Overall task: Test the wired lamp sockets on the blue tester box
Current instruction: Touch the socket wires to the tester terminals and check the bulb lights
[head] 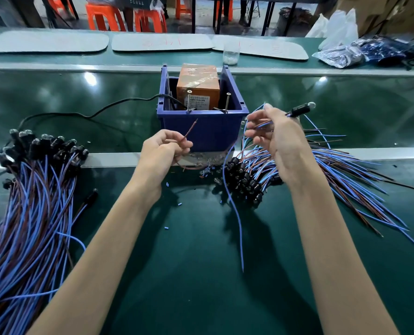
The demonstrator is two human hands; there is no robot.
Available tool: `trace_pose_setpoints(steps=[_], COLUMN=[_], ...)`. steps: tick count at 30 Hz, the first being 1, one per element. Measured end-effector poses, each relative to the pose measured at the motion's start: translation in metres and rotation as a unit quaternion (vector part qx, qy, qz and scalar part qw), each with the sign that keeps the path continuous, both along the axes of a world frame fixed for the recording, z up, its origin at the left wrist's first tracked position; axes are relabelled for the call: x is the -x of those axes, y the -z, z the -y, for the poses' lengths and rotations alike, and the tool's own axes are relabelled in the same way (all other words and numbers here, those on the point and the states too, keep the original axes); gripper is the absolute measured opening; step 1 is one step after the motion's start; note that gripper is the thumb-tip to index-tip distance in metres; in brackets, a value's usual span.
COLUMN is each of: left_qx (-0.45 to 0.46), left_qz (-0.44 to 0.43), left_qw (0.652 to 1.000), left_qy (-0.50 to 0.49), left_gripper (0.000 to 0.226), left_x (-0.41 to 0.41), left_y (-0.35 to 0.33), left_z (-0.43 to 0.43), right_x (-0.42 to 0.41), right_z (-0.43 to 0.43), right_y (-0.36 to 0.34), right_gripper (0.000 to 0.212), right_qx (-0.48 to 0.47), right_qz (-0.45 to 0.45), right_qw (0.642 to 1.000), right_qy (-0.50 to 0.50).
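The left hand (161,151) pinches a brown wire (190,131). The right hand (273,136) grips one socket (297,110) by its leads, just before the blue box (201,126). If the bare ends miss the screws (189,100) or touch each other, the test may fail.

Orange stools (104,19), grey boards (46,41), clear jar (231,53), plastic bags (338,55).

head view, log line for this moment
left hand: pinches brown wire | right hand: holds lamp socket | blue tester box: untouched
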State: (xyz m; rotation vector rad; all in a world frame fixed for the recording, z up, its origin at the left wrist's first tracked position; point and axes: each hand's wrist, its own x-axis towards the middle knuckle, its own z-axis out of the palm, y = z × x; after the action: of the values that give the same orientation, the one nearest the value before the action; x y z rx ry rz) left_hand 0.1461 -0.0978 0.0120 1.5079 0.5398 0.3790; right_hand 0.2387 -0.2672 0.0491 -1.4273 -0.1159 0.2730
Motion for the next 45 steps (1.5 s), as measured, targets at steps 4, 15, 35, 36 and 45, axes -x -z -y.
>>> trace_pose_setpoints(steps=[4,15,35,36,45], left_qx=[-0.026,-0.142,-0.456,-0.452,-0.458], left_qz=[-0.013,-0.087,-0.507,-0.513,-0.519], left_qw=[1.000,0.973,0.720,0.718,0.713], left_qy=[0.012,0.157,0.127,0.131,0.116], left_gripper=[0.038,0.004,0.041,0.041,0.025], left_x=[0.001,0.004,0.051,0.052,0.053], left_y=[0.002,0.008,-0.001,-0.001,-0.004], left_z=[-0.001,-0.004,-0.116,-0.117,-0.112], right_x=[0.001,0.012,-0.014,-0.014,-0.005], right_z=[0.002,-0.002,0.021,0.022,0.015], right_y=[-0.004,-0.008,0.028,0.028,0.017], right_gripper=[0.034,0.022,0.055,0.050,0.031], right_qx=[-0.025,0.105,0.619,0.615,0.531], right_qz=[0.086,0.565,0.206,0.209,0.256], right_qw=[0.995,0.769,0.727,0.732,0.793], right_qy=[0.047,0.278,-0.213,-0.207,-0.151])
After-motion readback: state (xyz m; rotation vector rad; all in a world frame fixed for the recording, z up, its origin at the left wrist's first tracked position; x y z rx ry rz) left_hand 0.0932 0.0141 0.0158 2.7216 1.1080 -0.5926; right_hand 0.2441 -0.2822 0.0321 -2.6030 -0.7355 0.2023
